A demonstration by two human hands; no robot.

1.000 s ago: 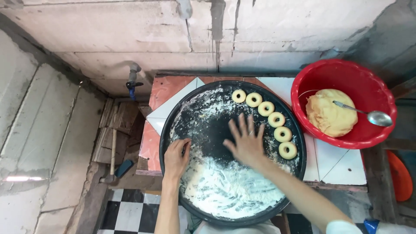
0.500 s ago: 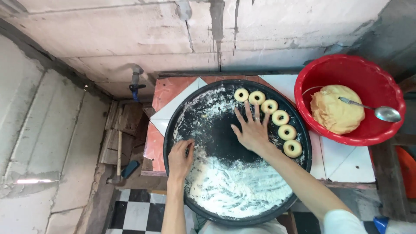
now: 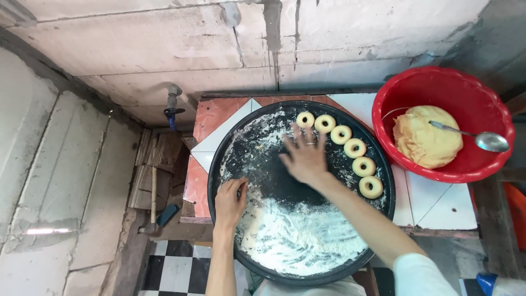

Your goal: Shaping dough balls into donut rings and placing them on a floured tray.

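Far left, against the rough block wall, a blue-handled tap (image 3: 172, 107) sticks out above some stacked wood, and a hammer (image 3: 152, 203) leans near the floor beside the checkered tiles. Next comes the tiled counter (image 3: 219, 123), carrying a big round black tray (image 3: 219, 164) dusted with white flour (image 3: 298, 235), thickest at the near side. The person's left hand (image 3: 230, 201) rests at the tray's left edge, fingers curled loosely over the rim and touching the flour, not gripping anything I can make out. The right hand (image 3: 304, 158) lies flat and spread, palm down, on the floured middle of the tray, holding nothing. Just beyond its fingertips, a curved row of six pale dough rings (image 3: 354, 148) follows the tray's far-right rim, each close beside the next. Furthest right, a red bowl (image 3: 466, 87) sits on the counter with a lump of yellow dough (image 3: 424, 137) inside and a metal spoon (image 3: 482, 140) stuck in it, its bowl end hanging over the rim.
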